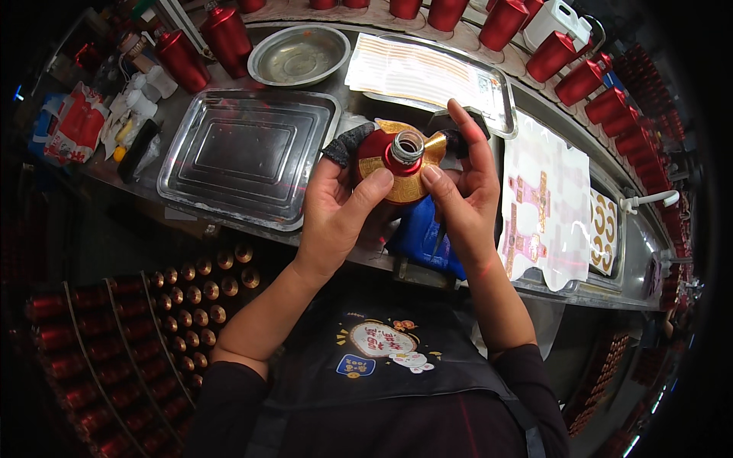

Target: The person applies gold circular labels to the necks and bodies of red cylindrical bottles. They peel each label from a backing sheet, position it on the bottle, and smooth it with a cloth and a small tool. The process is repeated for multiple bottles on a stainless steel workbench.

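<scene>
Between both hands, over the table's front edge, is a shiny red bottle (pixel 369 145), its open neck tipped up toward me. A gold label (pixel 405 191) curves around its shoulder, and a flap stands off the surface on the right side. My left hand (pixel 332 210) is closed around the left side, thumb pressed on the gold near the neck. My right hand (pixel 467 202) grips the right side, with its thumb on the label and its index finger raised off the bottle. Black wraps cover a finger on each hand. The bottle's lower body is hidden.
An empty metal tray (pixel 248 153) and a round metal basin (pixel 299 57) lie left. Gold-striped sheets (pixel 420 69) rest on another tray behind. White decal sheets (pixel 542 206) lie right. A blue object (pixel 427 233) sits below my hands. Red bottles (pixel 504 23) line the back; more fill racks (pixel 122 351) lower left.
</scene>
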`<control>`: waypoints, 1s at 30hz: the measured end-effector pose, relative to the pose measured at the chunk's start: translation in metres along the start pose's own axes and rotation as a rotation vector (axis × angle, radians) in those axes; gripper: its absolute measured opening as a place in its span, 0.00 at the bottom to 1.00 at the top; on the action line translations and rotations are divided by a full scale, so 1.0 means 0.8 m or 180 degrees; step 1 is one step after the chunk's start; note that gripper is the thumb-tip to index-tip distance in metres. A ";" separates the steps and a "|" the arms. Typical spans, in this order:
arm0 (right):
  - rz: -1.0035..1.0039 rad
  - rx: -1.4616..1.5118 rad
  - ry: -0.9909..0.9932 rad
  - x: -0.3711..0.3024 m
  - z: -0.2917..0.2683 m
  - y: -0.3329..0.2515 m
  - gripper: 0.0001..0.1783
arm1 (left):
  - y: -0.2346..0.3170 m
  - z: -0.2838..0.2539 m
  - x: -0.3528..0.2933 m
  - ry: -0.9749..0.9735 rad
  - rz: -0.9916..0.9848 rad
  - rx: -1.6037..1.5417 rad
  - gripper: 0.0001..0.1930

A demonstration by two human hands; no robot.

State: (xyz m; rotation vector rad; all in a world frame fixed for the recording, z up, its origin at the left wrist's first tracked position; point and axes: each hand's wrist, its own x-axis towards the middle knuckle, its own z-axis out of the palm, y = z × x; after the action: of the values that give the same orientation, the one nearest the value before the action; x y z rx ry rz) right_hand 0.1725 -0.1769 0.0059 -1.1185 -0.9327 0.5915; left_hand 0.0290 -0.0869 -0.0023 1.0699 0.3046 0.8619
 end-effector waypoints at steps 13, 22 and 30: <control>-0.0314 -0.0424 0.0011 0.002 0.001 0.005 0.39 | -0.002 0.006 0.002 0.0059 0.0057 0.0191 0.24; -0.0187 -0.0020 0.0230 0.001 0.004 0.009 0.42 | -0.016 -0.004 -0.019 0.0134 0.0608 0.0873 0.30; -0.0148 -0.0587 0.0096 -0.002 0.001 0.008 0.43 | -0.026 -0.028 -0.034 -0.0119 0.1557 0.2465 0.28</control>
State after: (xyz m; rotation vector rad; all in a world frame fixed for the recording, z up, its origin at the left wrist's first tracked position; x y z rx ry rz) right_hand 0.1711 -0.1756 -0.0002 -1.2634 -0.9996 0.4563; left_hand 0.0077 -0.0971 -0.0357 1.9306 0.3625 1.1946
